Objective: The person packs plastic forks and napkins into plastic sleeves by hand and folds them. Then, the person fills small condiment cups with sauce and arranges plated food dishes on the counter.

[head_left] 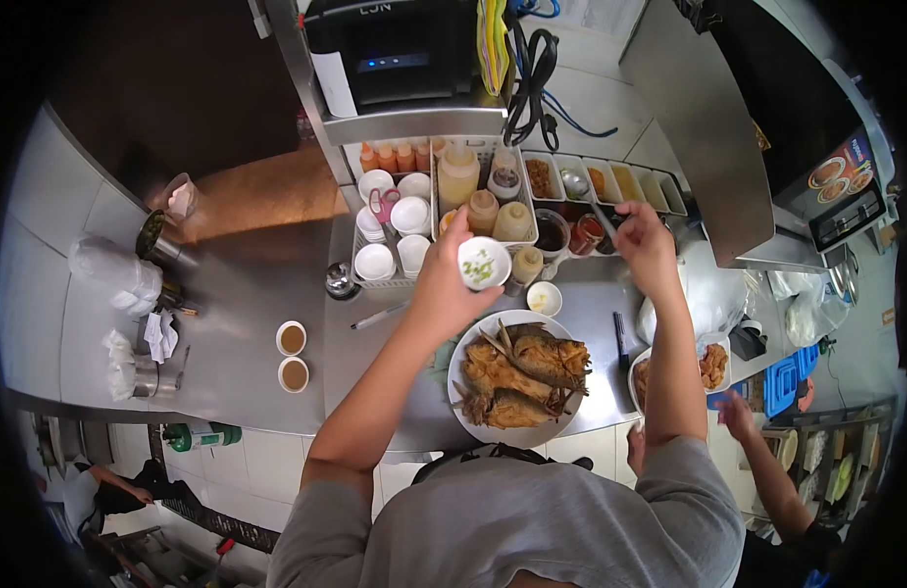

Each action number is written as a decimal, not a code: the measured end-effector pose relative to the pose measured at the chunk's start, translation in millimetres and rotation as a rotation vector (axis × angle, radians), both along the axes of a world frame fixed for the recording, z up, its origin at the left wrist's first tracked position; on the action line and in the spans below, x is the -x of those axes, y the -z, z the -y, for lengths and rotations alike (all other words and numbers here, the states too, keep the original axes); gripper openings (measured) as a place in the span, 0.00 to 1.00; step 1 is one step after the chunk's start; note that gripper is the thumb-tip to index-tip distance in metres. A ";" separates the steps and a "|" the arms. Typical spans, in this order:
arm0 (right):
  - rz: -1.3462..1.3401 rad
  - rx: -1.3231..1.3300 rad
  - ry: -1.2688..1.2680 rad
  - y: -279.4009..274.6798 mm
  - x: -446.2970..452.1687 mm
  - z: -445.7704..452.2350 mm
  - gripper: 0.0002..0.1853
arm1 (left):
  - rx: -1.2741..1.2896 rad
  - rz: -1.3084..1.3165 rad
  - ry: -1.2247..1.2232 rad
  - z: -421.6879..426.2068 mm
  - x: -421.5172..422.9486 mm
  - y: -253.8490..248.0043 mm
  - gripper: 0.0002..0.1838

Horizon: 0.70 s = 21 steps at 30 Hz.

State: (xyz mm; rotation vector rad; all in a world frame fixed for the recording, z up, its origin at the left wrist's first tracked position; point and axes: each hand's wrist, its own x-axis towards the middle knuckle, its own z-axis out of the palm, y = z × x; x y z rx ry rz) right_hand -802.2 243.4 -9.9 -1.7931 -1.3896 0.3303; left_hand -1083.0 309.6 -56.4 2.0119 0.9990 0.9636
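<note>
My left hand [456,277] holds a small white bowl [484,263] with chopped green bits in it, above the counter. Up and to the right, my right hand [646,245] is closed round the handle of a spoon [604,220], whose end reaches toward the row of condiment containers [625,186]. Below the hands, a white plate [460,351] bears fried fish [520,372]. Just above that plate stands a small cup [544,298] with pale contents. Squeeze bottles [513,221] stand in a basket right behind my left hand.
Stacked white bowls [375,262] and scissors [383,204] fill a basket at left. Two sauce cups [294,374] stand farther left. At right are a fried-food container [713,366], a marker [620,333] and a co-worker's arm [775,480]. Another person [110,490] is at lower left.
</note>
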 end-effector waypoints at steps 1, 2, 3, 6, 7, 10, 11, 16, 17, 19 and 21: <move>0.081 0.007 0.059 14.7 -20.4 -20.4 0.20 | 0.012 -0.008 -0.012 2.7 8.8 5.5 0.56; 0.160 0.013 0.107 34.4 -42.5 -43.0 0.20 | 0.050 -0.003 -0.020 6.5 18.6 9.3 0.56; 0.238 0.021 0.156 56.4 -64.6 -66.2 0.19 | 0.089 0.001 -0.029 11.2 28.6 12.7 0.56; 0.488 -0.023 0.185 120.4 -119.7 -127.9 0.19 | 0.171 -0.047 -0.096 34.4 57.9 17.0 0.56; 0.463 -0.001 0.201 118.6 -113.9 -133.4 0.20 | 0.179 -0.059 -0.117 41.4 69.0 24.1 0.56; 0.322 0.039 0.166 86.1 -72.3 -134.2 0.23 | 0.166 -0.094 -0.178 66.5 103.3 48.5 0.56; 0.227 0.033 0.099 70.7 -46.9 -124.6 0.25 | 0.168 -0.114 -0.198 76.5 115.1 58.8 0.57; 0.086 0.146 -0.326 57.6 25.7 -77.1 0.31 | 0.225 -0.186 -0.291 111.3 152.0 98.0 0.57; 0.092 0.154 -0.287 58.6 34.3 -72.3 0.32 | 0.249 -0.178 -0.304 116.4 150.4 92.9 0.57; 0.108 0.194 -0.187 65.1 39.4 -77.6 0.34 | 0.281 -0.144 -0.321 120.3 147.3 94.2 0.55; 0.225 0.120 -0.206 101.3 38.3 -100.2 0.35 | 0.307 -0.103 -0.317 124.7 144.5 103.8 0.54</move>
